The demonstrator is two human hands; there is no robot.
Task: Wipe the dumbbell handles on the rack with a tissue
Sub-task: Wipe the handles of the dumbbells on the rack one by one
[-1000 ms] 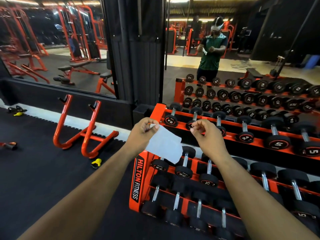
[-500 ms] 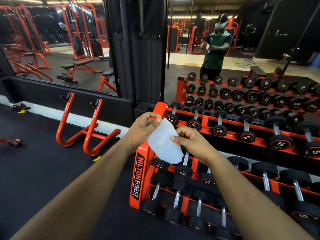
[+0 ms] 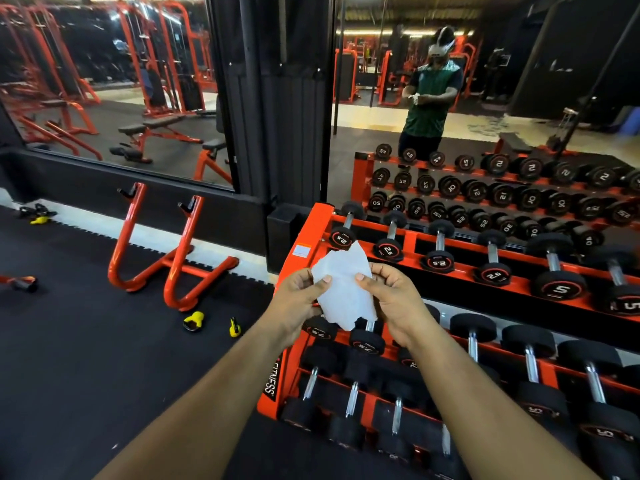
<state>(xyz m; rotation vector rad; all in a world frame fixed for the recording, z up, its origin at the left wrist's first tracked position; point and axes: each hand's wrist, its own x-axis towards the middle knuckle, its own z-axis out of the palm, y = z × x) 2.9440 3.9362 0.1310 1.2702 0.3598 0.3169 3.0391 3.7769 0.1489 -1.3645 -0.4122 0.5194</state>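
Observation:
A white tissue [image 3: 344, 289] is held up in front of me over the left end of the orange dumbbell rack [image 3: 304, 237]. My left hand [image 3: 298, 303] pinches its left edge with thumb on top. My right hand [image 3: 394, 303] pinches its right edge. The tissue is folded and creased, with ragged top and bottom edges. Black dumbbells with steel handles [image 3: 391, 232] lie in rows on three tiers of the rack. Neither hand touches a dumbbell.
A mirror behind the rack reflects a person [image 3: 431, 109] and the dumbbells. An orange floor stand [image 3: 166, 258] sits left of the rack on black matting. Small yellow objects [image 3: 194, 320] lie on the floor near it. A black pillar [image 3: 277, 98] rises behind.
Both hands have dropped lower and drawn together. The tissue, earlier spread between them, is now folded smaller, and my view has shifted closer to the rack.

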